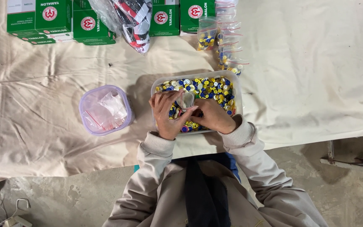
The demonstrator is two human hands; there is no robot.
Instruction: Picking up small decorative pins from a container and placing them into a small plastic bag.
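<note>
both hands meet over a clear rectangular tub that sits on a cream cloth spread over the work surface. the tub is packed with small round buttons in yellow, blue and white. the left hand pinches a small clear plastic bag by one side, thumb and fingers closed on its edge, while the right hand closes on the other side, its fingers curled down among the buttons beneath; whether that hand also holds buttons cannot be told. the bag hangs just above the tub's near half, between the two hands. it looks very light, thin and limp, likely slippery, so it seems best held at the mouth with a pinch on each lip. the buttons look hard, smooth and light, apt to slide and scatter, easier scooped than picked singly. to the left, well apart from the tub, stands a pale lilac container holding more empty clear bags. beyond the tub lies a row of filled little bags with buttons inside, and along the far edge sit green and white cardboard boxes beside a clear sack of red, white and black items. beige sleeves cover both forearms.
</note>
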